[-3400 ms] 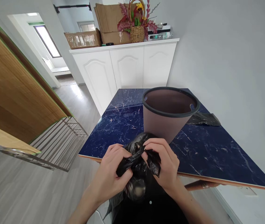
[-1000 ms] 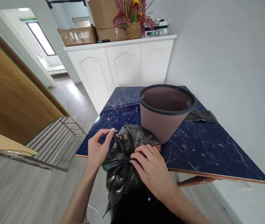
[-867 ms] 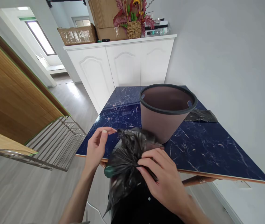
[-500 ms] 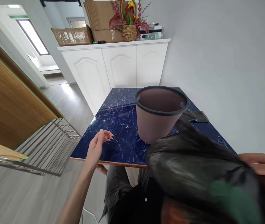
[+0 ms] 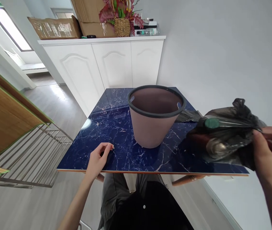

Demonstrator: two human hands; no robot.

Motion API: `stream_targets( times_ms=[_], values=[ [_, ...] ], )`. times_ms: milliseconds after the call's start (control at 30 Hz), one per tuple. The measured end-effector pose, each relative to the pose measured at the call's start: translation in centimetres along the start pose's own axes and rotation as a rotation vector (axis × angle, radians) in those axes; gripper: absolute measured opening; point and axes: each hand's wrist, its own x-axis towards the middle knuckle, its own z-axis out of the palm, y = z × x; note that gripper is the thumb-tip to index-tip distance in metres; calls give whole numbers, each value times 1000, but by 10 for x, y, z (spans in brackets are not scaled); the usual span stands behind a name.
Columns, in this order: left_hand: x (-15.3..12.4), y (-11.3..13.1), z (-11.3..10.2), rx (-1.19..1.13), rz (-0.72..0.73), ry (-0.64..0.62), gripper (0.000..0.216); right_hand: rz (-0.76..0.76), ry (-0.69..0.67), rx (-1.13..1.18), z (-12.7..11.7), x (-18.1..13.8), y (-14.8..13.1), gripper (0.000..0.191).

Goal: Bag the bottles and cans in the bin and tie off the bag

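Note:
My right hand [image 5: 271, 151] grips a filled black garbage bag [image 5: 222, 135] and holds it in the air off the table's right side; a green cap and a round metal shape show through the plastic. My left hand [image 5: 98, 159] rests near the front edge of the dark blue marble-pattern table [image 5: 116, 131], fingers loosely curled, holding nothing. A brown waste bin [image 5: 153, 116] with a dark rim stands in the middle of the table, with no liner in it. Another black bag [image 5: 188, 115] lies flat behind the bin on the right.
A white cabinet [image 5: 102, 62] stands behind the table with cardboard boxes [image 5: 54, 28] and a flower basket [image 5: 121, 25] on top. A metal wire rack [image 5: 30, 153] and a wooden panel [image 5: 3, 118] are on the left. A grey wall runs along the right.
My right hand swung the tied black bag from in front of me out to the right side. My left hand let go of the bag and dropped onto the table's front edge.

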Motion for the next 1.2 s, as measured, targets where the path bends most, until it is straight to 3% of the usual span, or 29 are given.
stream_targets(
  times_ms=[167, 367, 600, 833, 967, 1067, 1200],
  values=[
    [-4, -7, -2, 76, 12, 0, 45, 69, -4, -77, 32, 18, 63, 50],
    [-6, -11, -1, 154, 35, 21, 44, 66, -120, -199, 44, 5, 83, 35],
    [-6, -15, -1, 201, 39, 11, 43, -101, -325, -373, 40, -15, 65, 33],
    [-5, -20, -2, 232, 41, 19, 43, -274, -268, -418, 24, -45, 23, 42],
    [-5, -20, -1, 234, 47, 28, 44, -360, -194, -321, 13, -80, -4, 26],
    [-5, -17, 0, 241, 50, 35, 44, -364, -444, -117, 11, -105, -13, 8],
    [-5, -16, 0, 239, 37, 45, 45, -135, -856, 54, 31, -131, -13, 12]
  ],
)
